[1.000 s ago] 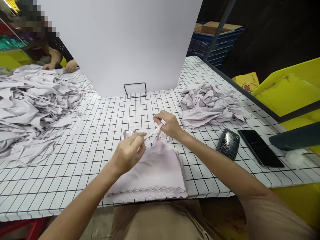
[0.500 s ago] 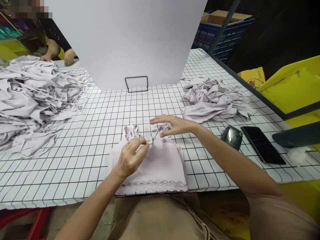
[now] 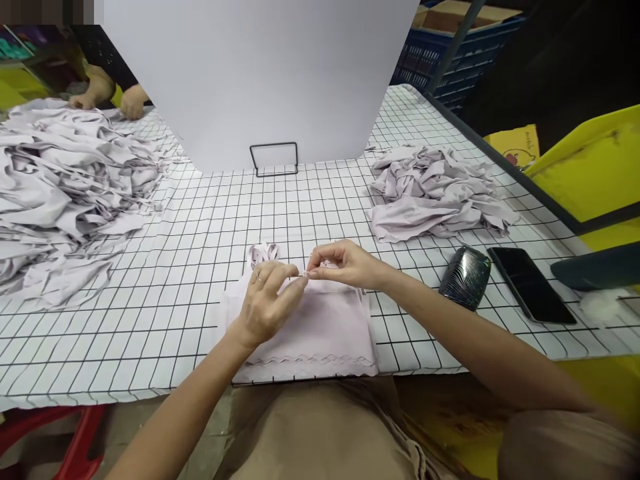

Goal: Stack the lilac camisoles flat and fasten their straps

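A pale pink camisole with thin straps and a wavy hem lies flat at the table's front edge, on top of more layers of the same cloth. Over its upper edge, my left hand, with a ring on one finger, pinches the neckline between thumb and fingers. My right hand meets it there, thumb and forefinger pressed together on a tiny pale bit too small to make out. Gathered straps show behind my left hand; those behind the right are mostly covered.
A large pile of pale cloth fills the left side, with another person's hands behind it. A smaller pile lies right. Near my right forearm are a dark shiny object and a phone. A white board stands at the back.
My right hand has come down and closed from an open, spread pose, its fingertips now against those of my left hand. The left hand keeps its pinch nearly in place.
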The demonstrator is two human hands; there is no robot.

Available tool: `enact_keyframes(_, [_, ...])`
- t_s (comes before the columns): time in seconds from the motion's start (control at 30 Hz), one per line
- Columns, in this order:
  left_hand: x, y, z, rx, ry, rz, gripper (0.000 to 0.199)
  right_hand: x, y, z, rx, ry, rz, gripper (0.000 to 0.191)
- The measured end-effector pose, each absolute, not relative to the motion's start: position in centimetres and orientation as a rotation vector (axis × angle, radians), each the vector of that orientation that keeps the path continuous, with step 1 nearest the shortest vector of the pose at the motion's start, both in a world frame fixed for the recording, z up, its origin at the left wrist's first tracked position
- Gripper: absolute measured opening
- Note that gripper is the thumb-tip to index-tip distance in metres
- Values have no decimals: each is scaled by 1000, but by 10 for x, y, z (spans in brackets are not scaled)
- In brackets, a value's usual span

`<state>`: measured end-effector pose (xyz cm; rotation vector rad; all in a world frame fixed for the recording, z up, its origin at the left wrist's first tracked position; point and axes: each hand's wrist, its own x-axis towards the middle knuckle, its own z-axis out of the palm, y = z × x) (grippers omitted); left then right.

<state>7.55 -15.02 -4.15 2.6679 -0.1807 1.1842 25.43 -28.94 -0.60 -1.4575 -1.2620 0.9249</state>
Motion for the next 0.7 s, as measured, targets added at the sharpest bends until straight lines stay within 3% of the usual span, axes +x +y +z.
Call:
enact_keyframes(0.1, [78, -157, -53, 2572, 40, 841, 10, 259, -299, -10, -1557, -1314, 790, 17])
enact_keyframes(0.27, [79, -169, -71, 2551, 222, 439, 23, 260, -314, -35, -1663, -1395, 671, 12])
enact_keyframes(0.53, [85, -178, -76, 2429, 201, 345, 10, 254, -325, -61, -1760, -1623, 433, 12])
enact_keyframes(0.7, [86, -179, -80, 2420, 161, 429, 13, 250, -323, -60, -1692, -1674, 422, 14])
